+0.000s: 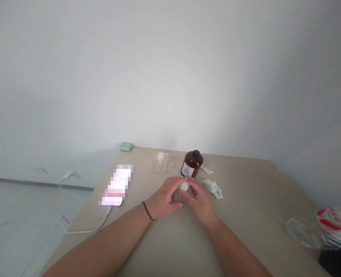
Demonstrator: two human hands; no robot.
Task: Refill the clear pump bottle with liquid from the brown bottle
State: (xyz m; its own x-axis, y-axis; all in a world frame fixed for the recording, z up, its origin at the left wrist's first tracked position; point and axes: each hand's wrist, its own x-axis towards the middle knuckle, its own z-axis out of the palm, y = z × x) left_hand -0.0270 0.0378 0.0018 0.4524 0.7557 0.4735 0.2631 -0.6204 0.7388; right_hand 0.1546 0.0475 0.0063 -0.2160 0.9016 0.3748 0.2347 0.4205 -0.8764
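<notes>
Both hands are wrapped around a small clear bottle (pixel 184 187) with a whitish top, near the middle of the table. My left hand (pixel 165 198) is closed on its left side, a dark cord bracelet on the wrist. On the right side, my right hand (pixel 200 200) grips it too, thumb close to the top. The fingers hide much of the bottle's body. Just behind the hands stands a brown bottle (pixel 192 163) with a black cap and a white label. A clear pump bottle (pixel 160 163) with a white pump head is upright to its left.
Crumpled white tissue (pixel 212 188) lies right of the hands, with a smaller piece (pixel 207 170) behind. A lit phone (pixel 118 185) with a white cable (pixel 92 231) is at left. A green case (pixel 126 146) sits at the back corner. Clear plastic packaging (pixel 308 231) lies at right.
</notes>
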